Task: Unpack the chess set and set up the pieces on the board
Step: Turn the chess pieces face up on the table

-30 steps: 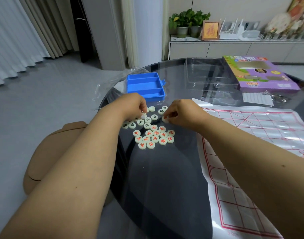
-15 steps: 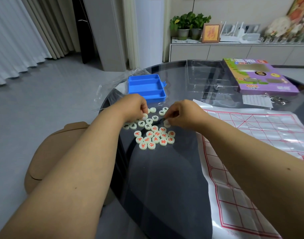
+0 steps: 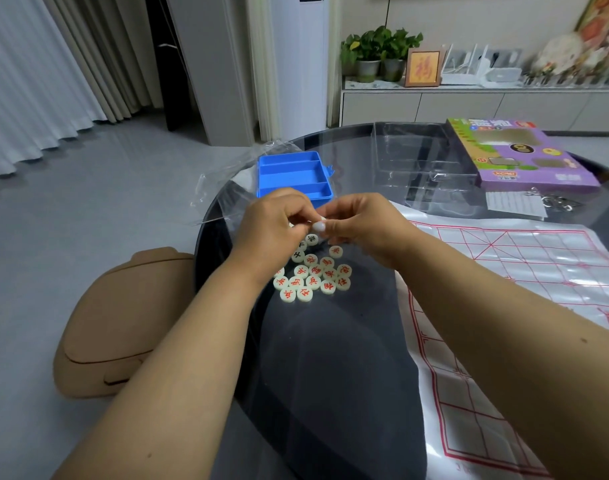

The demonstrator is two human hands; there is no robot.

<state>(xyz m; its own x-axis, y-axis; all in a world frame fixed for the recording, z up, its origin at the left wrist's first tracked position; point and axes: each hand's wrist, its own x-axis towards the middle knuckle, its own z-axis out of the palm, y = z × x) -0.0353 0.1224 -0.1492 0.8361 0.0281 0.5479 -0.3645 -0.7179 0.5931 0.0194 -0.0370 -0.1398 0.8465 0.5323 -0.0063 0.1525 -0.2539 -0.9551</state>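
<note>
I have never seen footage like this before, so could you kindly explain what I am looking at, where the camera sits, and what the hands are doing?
There is no machine here: a person works with two bare hands, and the single picture comes from a wide-angle camera worn on the head, looking forward and down. The left hand and the right hand meet above a dark round glass table, each with a grip on the same white chess piece. Under them lies a cluster of round pieces marked in red or black. An empty blue tray sits behind, a clear plastic insert and a purple box further right. The board, a sheet with red lines, carries no pieces yet.
</note>
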